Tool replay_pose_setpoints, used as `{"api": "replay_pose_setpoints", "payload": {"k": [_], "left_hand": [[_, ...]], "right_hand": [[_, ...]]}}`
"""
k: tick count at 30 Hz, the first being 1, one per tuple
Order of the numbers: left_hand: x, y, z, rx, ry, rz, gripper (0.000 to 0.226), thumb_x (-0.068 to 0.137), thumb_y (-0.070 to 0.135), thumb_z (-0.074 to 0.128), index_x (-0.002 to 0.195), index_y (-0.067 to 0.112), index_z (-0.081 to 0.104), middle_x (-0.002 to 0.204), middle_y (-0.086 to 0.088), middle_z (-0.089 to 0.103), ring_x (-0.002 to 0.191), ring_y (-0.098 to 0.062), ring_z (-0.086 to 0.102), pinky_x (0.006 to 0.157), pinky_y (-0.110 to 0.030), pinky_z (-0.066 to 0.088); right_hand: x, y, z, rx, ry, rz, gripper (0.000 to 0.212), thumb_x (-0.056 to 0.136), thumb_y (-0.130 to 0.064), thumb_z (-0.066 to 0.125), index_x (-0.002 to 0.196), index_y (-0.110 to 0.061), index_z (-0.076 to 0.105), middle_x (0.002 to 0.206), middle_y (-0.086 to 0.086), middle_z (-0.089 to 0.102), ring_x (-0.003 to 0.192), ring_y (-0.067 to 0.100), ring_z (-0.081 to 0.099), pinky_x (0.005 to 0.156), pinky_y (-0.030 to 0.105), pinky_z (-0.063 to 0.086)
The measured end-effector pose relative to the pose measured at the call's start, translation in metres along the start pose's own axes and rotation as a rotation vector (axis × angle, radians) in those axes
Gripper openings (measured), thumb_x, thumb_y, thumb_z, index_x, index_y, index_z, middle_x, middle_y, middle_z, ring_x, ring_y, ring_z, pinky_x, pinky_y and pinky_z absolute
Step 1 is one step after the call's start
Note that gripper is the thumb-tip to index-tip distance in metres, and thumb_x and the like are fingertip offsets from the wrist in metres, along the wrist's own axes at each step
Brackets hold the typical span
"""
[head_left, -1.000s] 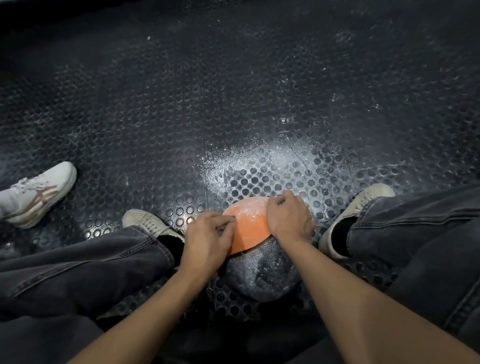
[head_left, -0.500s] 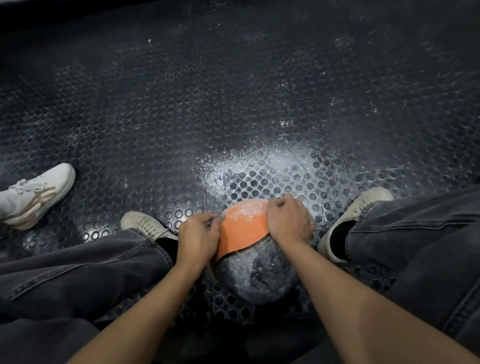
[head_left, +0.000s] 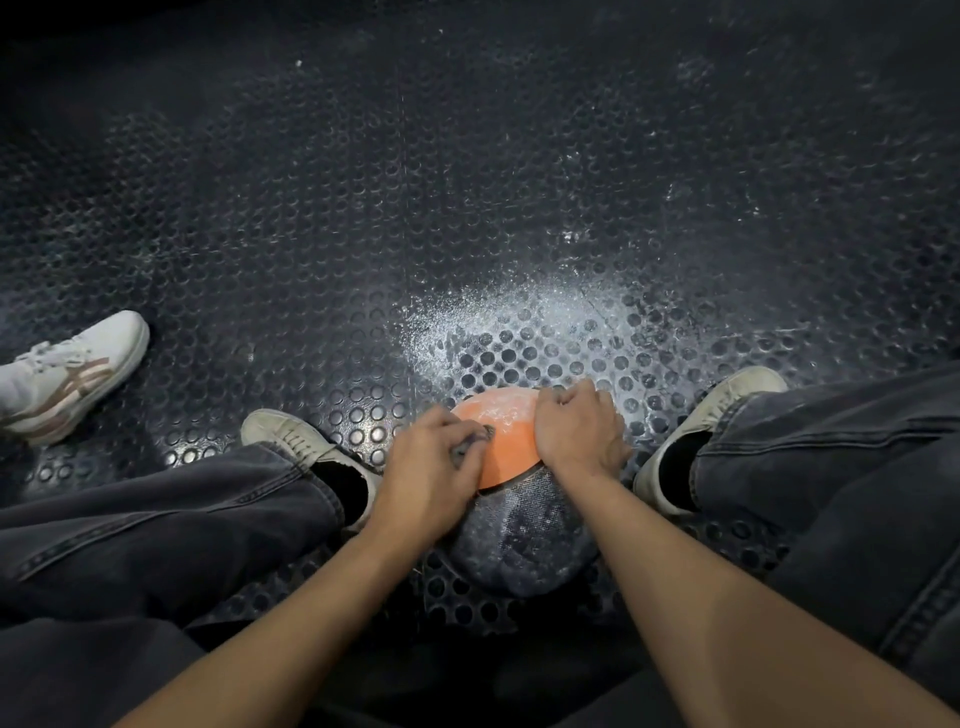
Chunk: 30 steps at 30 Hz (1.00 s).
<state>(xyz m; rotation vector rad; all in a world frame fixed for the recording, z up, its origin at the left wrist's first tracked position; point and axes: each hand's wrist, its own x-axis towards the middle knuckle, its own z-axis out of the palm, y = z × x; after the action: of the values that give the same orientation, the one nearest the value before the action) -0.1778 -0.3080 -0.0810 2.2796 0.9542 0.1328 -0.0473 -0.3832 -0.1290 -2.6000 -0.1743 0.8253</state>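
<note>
While R hand (head_left: 579, 431) grips orange disc (head_left: 506, 439), L hand (head_left: 426, 467), pinching grey pad (head_left: 474, 441), slid inward.

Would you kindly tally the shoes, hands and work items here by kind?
Shoes: 3 – white shoe, left beige shoe, right beige shoe
Hands: 2 – left hand, right hand
Work items: 3 – orange disc, dark round base, small grey tool
Total: 8

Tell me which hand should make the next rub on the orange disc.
Left, probably. The left hand pinches a grey pad against the disc, while the right hand grips the disc's far edge, apparently steadying it.
</note>
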Motion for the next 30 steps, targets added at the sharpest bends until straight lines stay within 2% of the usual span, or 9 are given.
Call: {"api": "replay_pose_setpoints", "payload": {"k": [5, 10, 14, 16, 19, 21, 24, 28, 30], "left_hand": [[0.031, -0.019, -0.005, 0.047, 0.007, -0.277, 0.016, 0.094, 0.016, 0.059, 0.096, 0.010, 0.073, 0.084, 0.000, 0.067, 0.055, -0.004, 0.052, 0.046, -0.008, 0.041], [0.015, 0.005, -0.001, 0.026, -0.082, 0.014, 0.018, 0.092, 0.020, 0.063, 0.105, 0.011, 0.071, 0.101, 0.002, 0.063, 0.087, -0.010, 0.057, 0.077, -0.017, 0.044], [0.036, -0.012, -0.009, 0.032, -0.035, -0.217, 0.016, 0.094, 0.016, 0.060, 0.102, 0.008, 0.071, 0.101, -0.005, 0.069, 0.067, -0.008, 0.053, 0.051, -0.010, 0.041], [0.032, -0.004, -0.007, 0.041, -0.032, -0.161, 0.018, 0.094, 0.017, 0.060, 0.105, 0.010, 0.071, 0.100, -0.003, 0.066, 0.074, -0.009, 0.054, 0.056, -0.010, 0.037], [0.010, 0.014, 0.002, -0.019, -0.105, 0.060, 0.018, 0.092, 0.021, 0.061, 0.105, 0.014, 0.072, 0.097, 0.002, 0.062, 0.088, -0.010, 0.055, 0.077, -0.018, 0.042], [0.012, 0.008, 0.001, 0.001, -0.051, 0.028, 0.019, 0.093, 0.019, 0.060, 0.106, 0.012, 0.071, 0.099, 0.001, 0.063, 0.089, -0.011, 0.057, 0.085, -0.025, 0.047], [0.023, -0.007, -0.005, 0.018, 0.088, -0.164, 0.018, 0.094, 0.017, 0.059, 0.102, 0.010, 0.072, 0.100, -0.004, 0.064, 0.084, -0.011, 0.054, 0.081, -0.022, 0.044], [0.002, 0.003, 0.002, 0.006, 0.017, 0.005, 0.019, 0.093, 0.021, 0.061, 0.107, 0.015, 0.072, 0.088, 0.002, 0.056, 0.077, -0.006, 0.050, 0.067, -0.010, 0.036], [0.006, -0.005, 0.001, 0.002, 0.025, -0.023, 0.020, 0.093, 0.023, 0.061, 0.107, 0.015, 0.072, 0.086, 0.003, 0.055, 0.075, -0.006, 0.050, 0.067, -0.014, 0.039]], "right_hand": [[-0.002, -0.002, 0.000, 0.039, -0.013, 0.001, 0.036, 0.099, -0.047, 0.042, 0.119, -0.020, 0.054, 0.125, 0.001, 0.056, 0.117, 0.026, 0.050, 0.105, 0.048, 0.032], [0.002, 0.006, -0.005, 0.028, -0.013, 0.002, 0.033, 0.099, -0.047, 0.040, 0.115, -0.022, 0.053, 0.117, 0.001, 0.058, 0.106, 0.024, 0.054, 0.102, 0.049, 0.041], [-0.003, 0.000, 0.000, 0.014, -0.015, -0.024, 0.044, 0.099, -0.047, 0.039, 0.130, -0.018, 0.050, 0.130, 0.003, 0.054, 0.119, 0.026, 0.049, 0.106, 0.049, 0.036], [-0.005, -0.003, 0.004, -0.009, 0.007, -0.014, 0.051, 0.098, -0.047, 0.038, 0.138, -0.016, 0.046, 0.138, 0.005, 0.050, 0.126, 0.029, 0.045, 0.106, 0.052, 0.034], [-0.001, 0.002, 0.000, 0.004, 0.005, -0.006, 0.049, 0.098, -0.047, 0.039, 0.135, -0.016, 0.048, 0.136, 0.005, 0.052, 0.123, 0.029, 0.048, 0.106, 0.051, 0.033], [-0.002, 0.003, -0.002, 0.021, -0.018, -0.017, 0.045, 0.098, -0.046, 0.039, 0.131, -0.017, 0.050, 0.132, 0.004, 0.053, 0.121, 0.027, 0.048, 0.106, 0.051, 0.034], [-0.005, -0.005, 0.002, -0.007, -0.013, -0.028, 0.048, 0.099, -0.047, 0.037, 0.133, -0.016, 0.050, 0.133, 0.004, 0.052, 0.122, 0.027, 0.047, 0.106, 0.052, 0.035], [-0.001, 0.000, 0.000, 0.003, 0.007, -0.017, 0.044, 0.097, -0.047, 0.039, 0.128, -0.018, 0.053, 0.129, 0.003, 0.055, 0.118, 0.027, 0.051, 0.104, 0.052, 0.038], [0.001, 0.004, -0.005, 0.021, -0.014, -0.029, 0.034, 0.097, -0.045, 0.041, 0.116, -0.020, 0.055, 0.121, 0.001, 0.057, 0.111, 0.025, 0.052, 0.103, 0.048, 0.039]]}}
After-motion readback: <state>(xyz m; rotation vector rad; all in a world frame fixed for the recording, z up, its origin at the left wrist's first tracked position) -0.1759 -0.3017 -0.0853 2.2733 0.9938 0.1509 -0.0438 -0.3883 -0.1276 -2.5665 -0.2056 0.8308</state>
